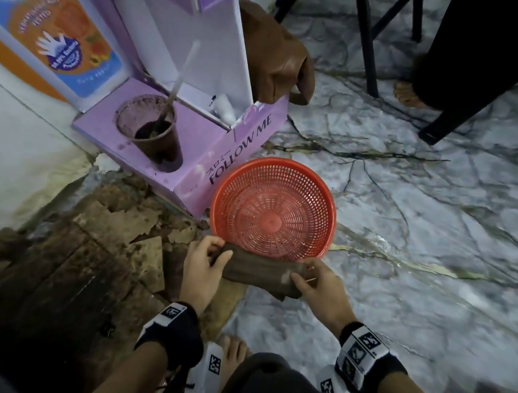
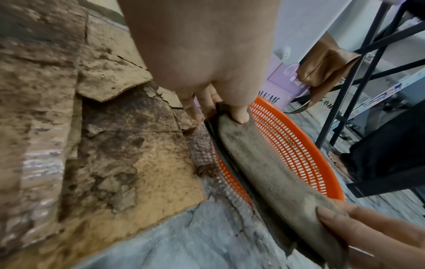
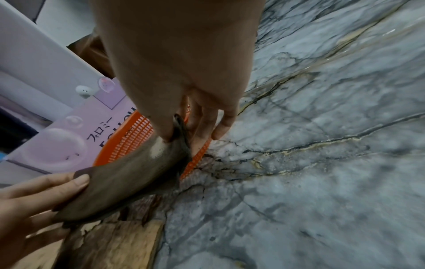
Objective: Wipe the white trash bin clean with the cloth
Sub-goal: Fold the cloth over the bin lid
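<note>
A dirty grey-brown cloth [image 1: 260,270], folded into a strip, is stretched between my hands over the near rim of a red perforated basket [image 1: 274,207] that stands on the floor. My left hand [image 1: 207,257] pinches the cloth's left end, thumb on top [image 2: 240,116]. My right hand [image 1: 313,282] pinches the right end [image 3: 184,134]. The wrist views show the cloth [image 2: 264,163] [image 3: 128,174] lying against the basket's orange wall [image 2: 299,151] [image 3: 135,134]. No white bin shows in any view.
A purple "FOLLOW ME" box [image 1: 223,162] touches the basket's far left and holds a plastic cup [image 1: 154,127] with a straw. Torn stained cardboard [image 1: 117,224] lies left. A brown bag [image 1: 272,59], black frame legs [image 1: 370,49] and another person's foot [image 1: 410,93] are behind. Marble floor [image 1: 404,240] spreads right.
</note>
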### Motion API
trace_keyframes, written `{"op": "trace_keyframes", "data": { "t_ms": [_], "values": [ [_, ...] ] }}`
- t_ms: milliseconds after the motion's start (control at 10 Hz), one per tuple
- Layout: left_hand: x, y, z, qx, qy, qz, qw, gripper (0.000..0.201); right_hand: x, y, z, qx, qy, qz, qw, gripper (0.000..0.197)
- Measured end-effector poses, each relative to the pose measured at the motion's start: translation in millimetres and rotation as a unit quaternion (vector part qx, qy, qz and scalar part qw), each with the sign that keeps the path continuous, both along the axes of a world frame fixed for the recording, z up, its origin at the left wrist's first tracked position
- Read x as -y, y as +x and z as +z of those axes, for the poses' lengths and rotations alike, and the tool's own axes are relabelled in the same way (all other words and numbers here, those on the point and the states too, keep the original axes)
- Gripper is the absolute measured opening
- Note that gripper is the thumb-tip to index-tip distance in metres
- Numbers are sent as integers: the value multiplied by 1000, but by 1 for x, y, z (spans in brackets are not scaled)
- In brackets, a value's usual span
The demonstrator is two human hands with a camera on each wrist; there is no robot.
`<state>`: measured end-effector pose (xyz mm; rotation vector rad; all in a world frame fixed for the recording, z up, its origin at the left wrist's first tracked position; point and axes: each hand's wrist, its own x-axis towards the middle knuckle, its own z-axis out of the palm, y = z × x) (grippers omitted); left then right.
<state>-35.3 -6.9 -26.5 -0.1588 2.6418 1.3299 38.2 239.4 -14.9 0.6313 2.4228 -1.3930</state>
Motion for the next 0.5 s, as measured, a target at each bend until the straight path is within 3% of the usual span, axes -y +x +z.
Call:
{"op": "trace_keyframes", "data": {
  "t_ms": [300,500],
  "values": [
    [-4,3,2,34,-15,-13,999,20,4,6,-8,-32,-7,-26,999,14],
    [0,10,4,28,10,-16,999,34,6,7,3,-28,29,-35,999,46]
  ]
}}
